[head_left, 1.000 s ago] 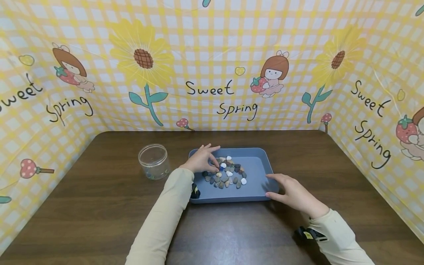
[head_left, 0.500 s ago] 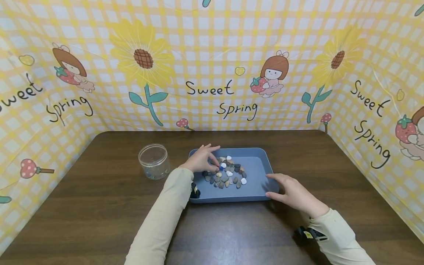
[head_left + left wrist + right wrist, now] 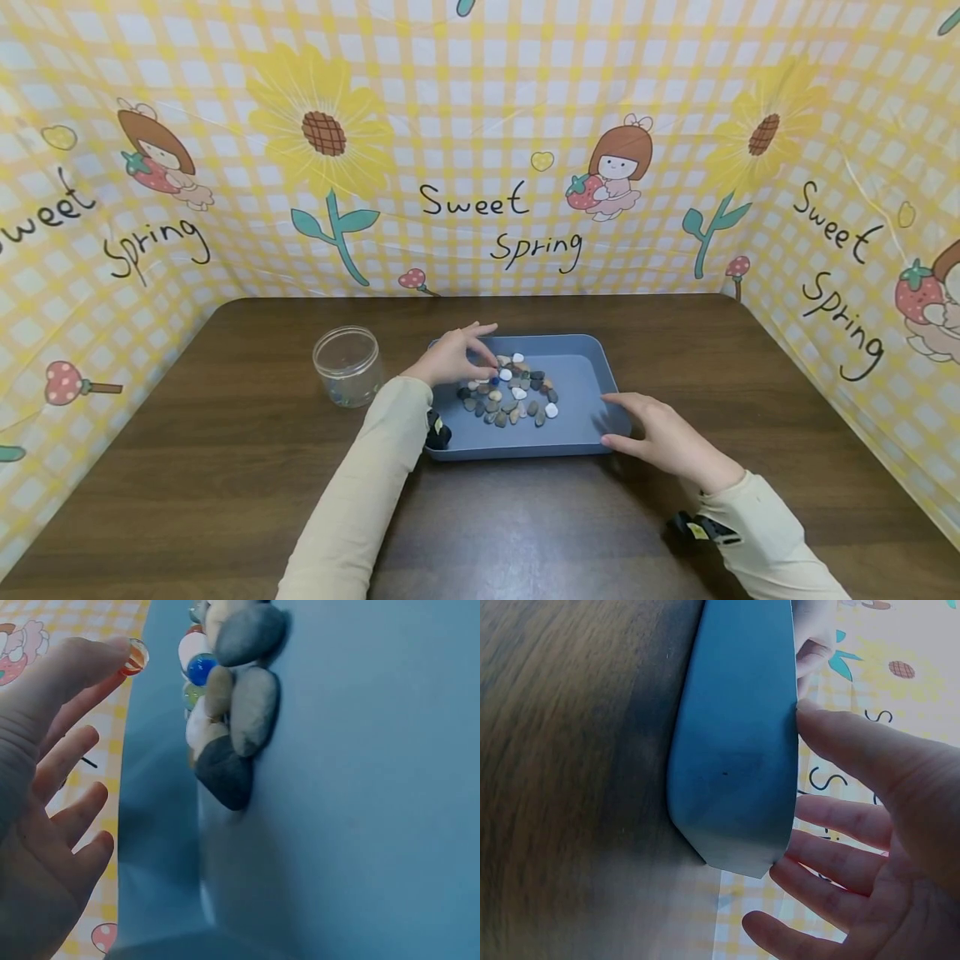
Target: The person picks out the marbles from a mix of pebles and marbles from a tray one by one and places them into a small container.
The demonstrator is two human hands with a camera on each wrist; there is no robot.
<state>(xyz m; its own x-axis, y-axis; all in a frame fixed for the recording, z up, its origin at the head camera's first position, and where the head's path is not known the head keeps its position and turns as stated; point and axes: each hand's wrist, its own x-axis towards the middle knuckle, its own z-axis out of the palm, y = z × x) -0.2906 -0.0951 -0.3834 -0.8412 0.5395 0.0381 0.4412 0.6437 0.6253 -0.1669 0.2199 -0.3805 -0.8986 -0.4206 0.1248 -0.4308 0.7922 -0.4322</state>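
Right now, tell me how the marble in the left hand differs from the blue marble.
The held marble is clear with orange-red streaks; the blue marble is deep blue. The left hand pinches the held marble; the blue marble lies among pebbles in the blue tray. Both are round and shiny.

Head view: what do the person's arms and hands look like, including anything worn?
The left hand and right hand are ungloved. The left sleeve and right sleeve are long and pale cream. The left wrist device and right wrist device are black, each with a small yellow mark.
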